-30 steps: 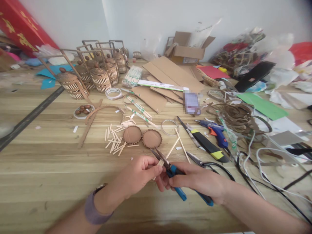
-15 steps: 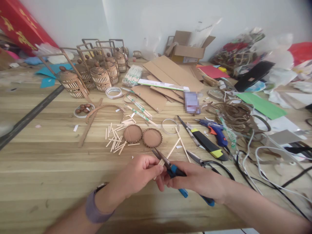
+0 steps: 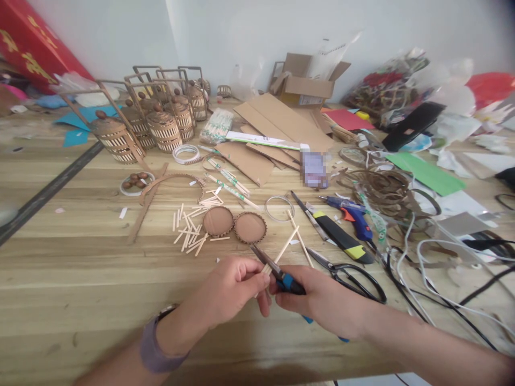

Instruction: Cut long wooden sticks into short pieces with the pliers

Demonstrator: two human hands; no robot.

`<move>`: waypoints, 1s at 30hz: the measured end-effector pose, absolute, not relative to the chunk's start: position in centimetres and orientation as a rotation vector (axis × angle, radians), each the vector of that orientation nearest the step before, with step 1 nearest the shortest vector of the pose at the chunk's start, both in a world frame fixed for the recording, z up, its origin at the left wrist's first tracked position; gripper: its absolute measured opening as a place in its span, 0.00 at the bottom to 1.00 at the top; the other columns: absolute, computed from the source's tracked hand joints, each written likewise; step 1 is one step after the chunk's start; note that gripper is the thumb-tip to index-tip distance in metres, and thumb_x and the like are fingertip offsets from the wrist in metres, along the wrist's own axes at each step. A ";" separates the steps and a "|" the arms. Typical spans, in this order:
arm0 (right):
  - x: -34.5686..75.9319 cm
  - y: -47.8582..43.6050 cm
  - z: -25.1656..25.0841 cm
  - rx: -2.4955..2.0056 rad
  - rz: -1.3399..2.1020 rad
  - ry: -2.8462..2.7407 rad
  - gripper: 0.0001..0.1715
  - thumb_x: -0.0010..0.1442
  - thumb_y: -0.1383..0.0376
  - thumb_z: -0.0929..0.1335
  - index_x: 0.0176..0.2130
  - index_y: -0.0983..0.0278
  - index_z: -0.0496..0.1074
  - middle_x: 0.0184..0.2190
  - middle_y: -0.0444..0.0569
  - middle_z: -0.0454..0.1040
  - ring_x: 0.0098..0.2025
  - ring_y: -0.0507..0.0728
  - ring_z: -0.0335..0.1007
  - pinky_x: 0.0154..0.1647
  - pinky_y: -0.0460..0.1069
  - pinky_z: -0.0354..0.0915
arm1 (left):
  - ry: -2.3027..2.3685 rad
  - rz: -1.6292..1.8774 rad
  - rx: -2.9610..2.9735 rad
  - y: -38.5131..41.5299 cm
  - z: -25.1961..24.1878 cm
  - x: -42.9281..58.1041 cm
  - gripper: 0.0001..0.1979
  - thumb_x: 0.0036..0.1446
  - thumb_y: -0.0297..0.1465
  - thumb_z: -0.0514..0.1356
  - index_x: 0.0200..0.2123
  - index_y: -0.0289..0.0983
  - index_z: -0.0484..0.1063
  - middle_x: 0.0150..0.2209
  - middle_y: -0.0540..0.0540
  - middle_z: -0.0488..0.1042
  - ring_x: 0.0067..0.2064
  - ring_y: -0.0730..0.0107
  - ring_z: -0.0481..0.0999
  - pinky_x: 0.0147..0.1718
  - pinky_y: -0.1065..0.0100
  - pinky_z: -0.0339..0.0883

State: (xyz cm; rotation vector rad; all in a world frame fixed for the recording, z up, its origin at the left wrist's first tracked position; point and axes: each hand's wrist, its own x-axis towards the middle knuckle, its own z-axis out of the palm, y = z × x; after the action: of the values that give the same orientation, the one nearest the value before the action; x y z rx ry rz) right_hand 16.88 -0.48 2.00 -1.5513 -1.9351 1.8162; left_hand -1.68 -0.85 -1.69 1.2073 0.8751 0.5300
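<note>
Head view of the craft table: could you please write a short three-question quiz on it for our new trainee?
1. True or false: the right hand grips blue-handled pliers.
2. The left hand pinches: A a thin wooden stick; B a paintbrush; C a coin.
3. How many round cardboard discs lie on the table just beyond the hands?
Key: 1 true; 2 A; 3 two.

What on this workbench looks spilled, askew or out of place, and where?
Short sticks lie scattered every way left of two discs, not piled. At far right, cables tangle in loose loops beside the scissors. The left hand holds one stick, the right hand the cutters.
</note>
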 end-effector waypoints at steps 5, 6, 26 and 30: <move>16.5 -0.4 2.1 -1.463 1.774 -1.971 0.09 0.58 0.67 0.64 0.30 0.64 0.73 0.27 0.43 0.68 0.31 0.53 0.60 0.34 0.46 0.57 | 0.876 0.522 1.259 -0.8 -1.7 -1.8 0.16 0.62 0.38 0.53 0.27 0.35 0.70 0.22 0.48 0.75 0.28 0.68 0.73 0.34 0.68 0.63; 16.5 -0.4 2.0 -1.447 1.776 -1.969 0.09 0.58 0.67 0.64 0.30 0.64 0.73 0.27 0.43 0.68 0.31 0.53 0.60 0.35 0.46 0.57 | 0.885 0.515 1.268 -0.8 -1.8 -1.8 0.16 0.63 0.38 0.53 0.28 0.35 0.70 0.22 0.48 0.75 0.28 0.68 0.73 0.33 0.68 0.63; 17.4 -0.4 1.3 -1.490 1.916 -1.761 0.07 0.49 0.68 0.65 0.33 0.62 0.68 0.27 0.41 0.66 0.31 0.52 0.60 0.31 0.45 0.58 | 0.900 0.524 1.194 -0.9 -1.9 -1.6 0.20 0.61 0.47 0.53 0.32 0.36 0.69 0.18 0.53 0.69 0.26 0.70 0.70 0.32 0.69 0.63; 17.3 -0.4 0.8 -1.483 1.833 -1.861 0.06 0.52 0.67 0.65 0.34 0.63 0.68 0.26 0.41 0.66 0.27 0.51 0.58 0.28 0.45 0.57 | 0.871 0.555 1.200 -0.9 -2.1 -1.6 0.19 0.62 0.46 0.53 0.32 0.35 0.69 0.18 0.54 0.66 0.26 0.71 0.70 0.32 0.70 0.63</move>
State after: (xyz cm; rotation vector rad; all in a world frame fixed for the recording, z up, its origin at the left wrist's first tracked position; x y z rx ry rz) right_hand 17.27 -0.43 0.79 -1.4826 -1.8609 1.8327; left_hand -1.58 -0.90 -2.13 1.1998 0.8711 0.5551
